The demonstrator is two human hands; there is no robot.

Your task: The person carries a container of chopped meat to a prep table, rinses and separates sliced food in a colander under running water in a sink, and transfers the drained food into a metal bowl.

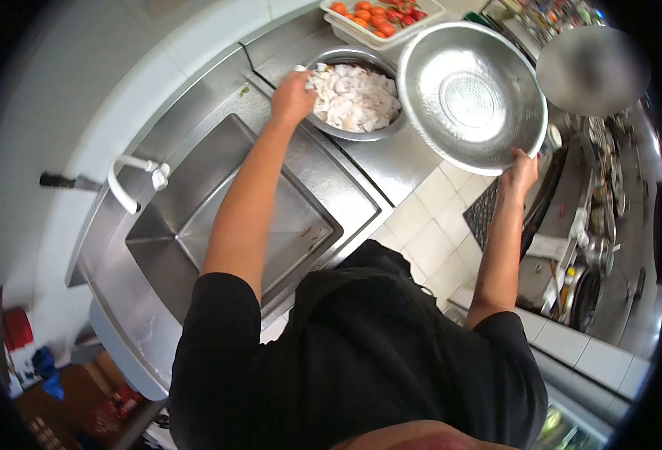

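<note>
A steel bowl [357,137] full of wet, whitish, cut food pieces [355,96] stands on the counter beside the sink. My left hand [293,97] is closed at the bowl's left rim, with whitish bits by its fingertips; part of the fingers is hidden. My right hand [520,171] grips the lower right rim of a large steel colander [475,97]. The colander is tilted toward me, its perforated inside bare and shiny. It is held up to the right of the bowl, close to the bowl's edge.
A steel sink [218,217] with a white faucet [128,176] lies at left. Behind the bowl, a white tray [379,39] holds tomatoes and red peppers. A knife [68,181] is at the left wall. Cooking equipment [571,255] lines the right, across the tiled floor [428,214].
</note>
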